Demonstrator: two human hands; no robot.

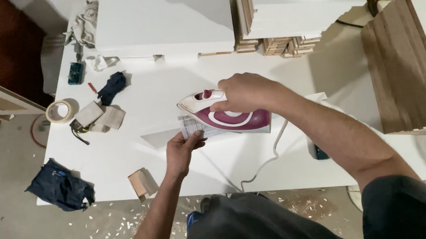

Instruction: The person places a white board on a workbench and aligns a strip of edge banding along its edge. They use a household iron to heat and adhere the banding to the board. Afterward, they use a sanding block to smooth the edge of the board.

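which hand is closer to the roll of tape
Left. The left hand holds a paper piece under the iron's tip, on the side toward the tape roll. The right hand grips the iron's handle, farther from the tape.

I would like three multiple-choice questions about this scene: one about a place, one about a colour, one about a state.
1. Where does the roll of tape lie?
A. on the far left part of the white table
B. on the floor
C. on top of the iron

2. What colours has the iron?
A. black and yellow
B. white and purple
C. green and grey

3. What is the right hand doing?
A. resting open on the table
B. gripping the handle of the iron
C. holding the tape

Answers:
1. A, the roll sits near the table's left edge, beside folded cloths.
2. B, the body is purple with a white nose and white trim.
3. B, its fingers wrap the handle, while the left hand holds a paper strip at the iron's side.
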